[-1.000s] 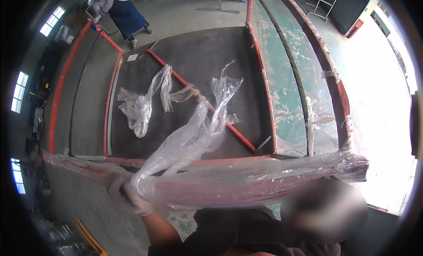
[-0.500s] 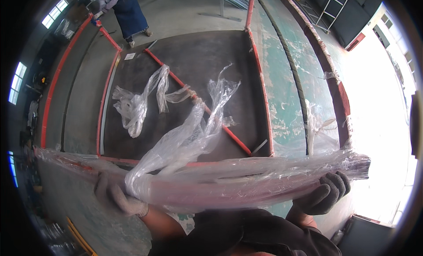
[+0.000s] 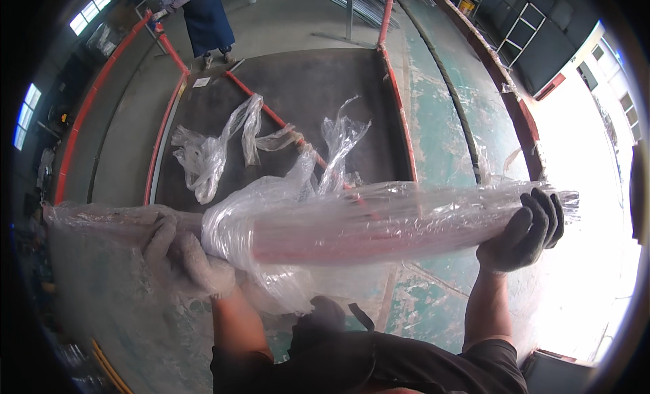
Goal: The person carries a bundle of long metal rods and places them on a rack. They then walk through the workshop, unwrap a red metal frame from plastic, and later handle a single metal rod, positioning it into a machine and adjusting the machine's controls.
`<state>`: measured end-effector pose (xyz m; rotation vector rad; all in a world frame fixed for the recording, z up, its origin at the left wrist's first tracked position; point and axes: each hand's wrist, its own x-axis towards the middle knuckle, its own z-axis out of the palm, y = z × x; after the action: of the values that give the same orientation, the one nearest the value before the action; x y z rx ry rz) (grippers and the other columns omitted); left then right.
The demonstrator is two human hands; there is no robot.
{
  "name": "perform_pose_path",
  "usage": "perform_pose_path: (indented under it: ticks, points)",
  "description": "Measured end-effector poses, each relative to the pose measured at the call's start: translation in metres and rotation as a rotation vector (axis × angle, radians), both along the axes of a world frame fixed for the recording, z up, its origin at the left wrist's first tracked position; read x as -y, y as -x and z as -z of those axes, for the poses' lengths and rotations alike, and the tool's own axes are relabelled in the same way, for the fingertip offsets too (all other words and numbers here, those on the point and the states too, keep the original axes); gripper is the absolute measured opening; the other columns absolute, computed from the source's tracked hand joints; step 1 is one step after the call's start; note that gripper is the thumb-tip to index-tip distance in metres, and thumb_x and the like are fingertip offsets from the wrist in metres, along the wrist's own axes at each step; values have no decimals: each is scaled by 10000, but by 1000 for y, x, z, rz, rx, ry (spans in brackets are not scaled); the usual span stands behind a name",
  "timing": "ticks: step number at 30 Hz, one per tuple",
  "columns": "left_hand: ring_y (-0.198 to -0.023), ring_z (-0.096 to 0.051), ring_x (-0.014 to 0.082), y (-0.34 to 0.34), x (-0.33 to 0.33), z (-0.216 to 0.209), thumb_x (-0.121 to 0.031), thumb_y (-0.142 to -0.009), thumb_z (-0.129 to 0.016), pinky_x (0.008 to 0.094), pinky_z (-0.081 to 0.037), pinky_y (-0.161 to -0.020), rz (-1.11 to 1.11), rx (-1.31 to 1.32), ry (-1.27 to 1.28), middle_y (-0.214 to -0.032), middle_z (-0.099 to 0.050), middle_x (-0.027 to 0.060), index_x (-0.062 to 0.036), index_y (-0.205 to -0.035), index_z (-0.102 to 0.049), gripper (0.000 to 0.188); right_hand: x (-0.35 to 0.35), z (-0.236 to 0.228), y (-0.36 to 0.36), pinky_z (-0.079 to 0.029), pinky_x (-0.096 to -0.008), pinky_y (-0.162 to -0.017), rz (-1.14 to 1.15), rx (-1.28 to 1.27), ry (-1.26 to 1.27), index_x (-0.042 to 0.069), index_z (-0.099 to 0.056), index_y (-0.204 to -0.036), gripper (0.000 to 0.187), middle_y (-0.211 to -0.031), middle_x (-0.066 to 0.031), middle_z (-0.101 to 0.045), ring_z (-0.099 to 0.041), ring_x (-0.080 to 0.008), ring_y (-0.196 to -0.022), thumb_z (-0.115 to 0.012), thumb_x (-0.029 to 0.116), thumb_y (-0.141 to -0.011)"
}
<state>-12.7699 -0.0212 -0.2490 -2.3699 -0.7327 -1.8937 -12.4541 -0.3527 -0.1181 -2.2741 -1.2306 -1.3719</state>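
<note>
A long bundle of clear plastic film, reddish where it is seen through, stretches across in front of me at about chest width. My left hand, in a grey glove, grips it near its left part; some fingers are veiled by film. My right hand, in a darker grey glove, curls its fingers round the bundle close to the right end. A loose twisted tail of film hangs over the bundle beside my left hand and trails forward. Another crumpled strip of film lies on the dark sheet ahead.
Red frame bars edge the dark sheet, and a red diagonal bar crosses it. A co-worker in a blue apron stands at the far left. A dark hose-like strip and a red beam run along the right.
Both my hands have lifted the film bundle upward in view, the right end most. More forearm shows now. The co-worker has shifted slightly right in view.
</note>
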Motion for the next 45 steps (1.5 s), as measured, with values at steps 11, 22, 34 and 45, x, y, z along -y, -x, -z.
perform_pose_path:
  ticks: [11, 22, 34, 45]
  points:
    - [-818, -662, 350, -17, 14, -7, -132, -867, -736, 499, -546, -791, 78, 43, 281, -903, -695, 114, -52, -913, -715, 95, 13, 9, -25, -528, -532, -1008, 69, -146, 360, 84, -688, -887, 117, -861, -120, -704, -716, -375, -893, -650, 182, -937]
    - [-1059, -712, 409, 49, 2, -45, -110, -916, -765, 570, -548, -974, 477, -181, 414, -1146, -758, 103, -80, -1095, -721, 187, 21, 39, -43, -568, -544, -877, 109, -201, 309, 114, -617, -826, 139, -801, -155, -677, -705, -389, -808, -676, 168, -939]
    - [-1079, -789, 461, 551, 183, 199, -279, -1025, -651, 560, -630, -917, -899, -657, 1892, -1115, -818, 248, -48, -1048, -860, 312, -180, 42, 230, -562, -523, -1080, -296, -584, -477, -41, -765, -1083, 94, -1070, -151, -776, -721, -347, -1082, -714, 36, -1067]
    - [-941, -764, 401, 767, 150, 260, -195, -886, -716, 556, -612, -822, -198, -1121, 1477, -919, -786, 161, -137, -861, -826, 127, -466, 62, 564, -572, -489, -956, -1085, -888, -68, 48, -783, -960, 166, -999, -137, -774, -734, -388, -1004, -842, 19, -808]
